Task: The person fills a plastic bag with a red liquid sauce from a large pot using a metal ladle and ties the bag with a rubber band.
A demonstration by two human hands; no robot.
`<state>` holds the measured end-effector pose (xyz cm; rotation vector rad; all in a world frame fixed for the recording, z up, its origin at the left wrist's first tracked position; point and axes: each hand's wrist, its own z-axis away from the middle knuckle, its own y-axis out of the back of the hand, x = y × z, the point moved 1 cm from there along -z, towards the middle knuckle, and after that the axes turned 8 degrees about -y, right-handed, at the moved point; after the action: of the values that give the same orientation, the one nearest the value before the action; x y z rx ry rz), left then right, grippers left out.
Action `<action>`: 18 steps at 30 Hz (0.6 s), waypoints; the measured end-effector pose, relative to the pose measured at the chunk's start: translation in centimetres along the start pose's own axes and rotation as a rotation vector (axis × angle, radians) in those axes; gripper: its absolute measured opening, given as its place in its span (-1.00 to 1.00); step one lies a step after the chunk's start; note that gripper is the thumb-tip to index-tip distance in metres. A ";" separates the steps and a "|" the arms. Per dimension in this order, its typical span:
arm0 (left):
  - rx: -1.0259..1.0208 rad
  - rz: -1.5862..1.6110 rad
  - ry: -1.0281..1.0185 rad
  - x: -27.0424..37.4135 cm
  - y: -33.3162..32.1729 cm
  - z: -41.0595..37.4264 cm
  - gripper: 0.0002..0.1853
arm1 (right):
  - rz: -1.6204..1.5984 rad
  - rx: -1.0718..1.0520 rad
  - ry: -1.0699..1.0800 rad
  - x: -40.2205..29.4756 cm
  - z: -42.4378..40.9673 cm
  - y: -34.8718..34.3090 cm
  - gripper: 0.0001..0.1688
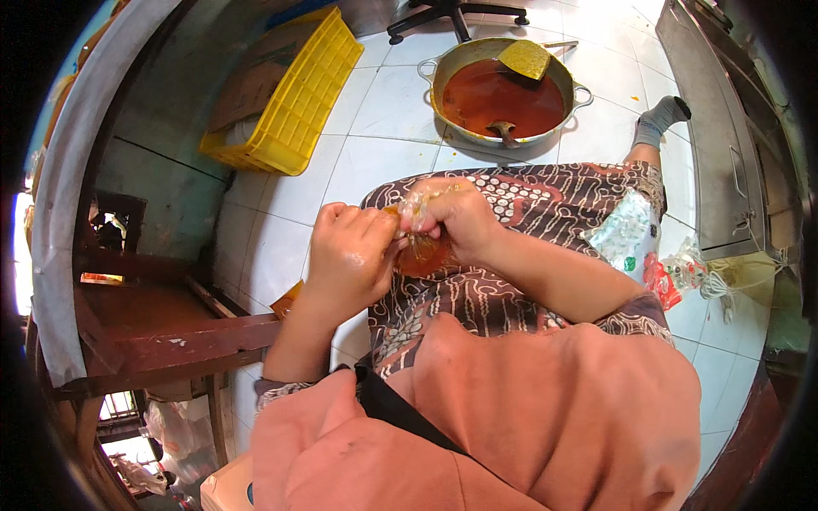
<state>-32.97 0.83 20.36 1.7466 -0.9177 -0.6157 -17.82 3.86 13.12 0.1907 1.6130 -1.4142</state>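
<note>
A clear plastic bag [423, 257] bulging with orange-red sauce hangs over my lap, its neck gathered and twisted. My right hand [461, 216] grips the crumpled top of that bag, fingers curled inward. Close against it, my left hand [354, 254] pinches the bag's neck, and its fingertips are partly hidden. Beyond my knees, a wide two-handled metal pan [437, 96] of orange-red liquid sits on the tiled floor. A broad scoop coated in yellow paste [525, 59] rests at its far rim. Against the near rim leans a second utensil [503, 132], dipping into the liquid.
A yellow plastic crate [300, 96] with cardboard inside stands at the upper left. A metal cabinet [716, 140] lines the right, with a pack of plastic bags [629, 236] beside my leg. At left is a reddish wooden bench [192, 345]. A wheeled chair base [457, 16] stands behind the pan.
</note>
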 end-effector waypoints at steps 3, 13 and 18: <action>0.081 -0.026 0.080 -0.1 -3.0 1.6 -0.80 | -0.015 0.113 -0.076 2.0 -2.1 1.4 -0.89; 0.156 -0.065 0.143 -1.1 -8.1 3.7 -0.77 | 0.543 0.245 0.153 5.9 -4.8 3.2 -0.90; 0.173 -0.042 0.233 -2.2 -8.4 4.7 -0.88 | 0.270 0.103 -0.103 3.5 -2.4 0.7 -0.77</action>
<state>-35.41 1.60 10.79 1.9490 -0.7916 -0.3573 -20.52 4.59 9.86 0.3761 1.3749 -1.2766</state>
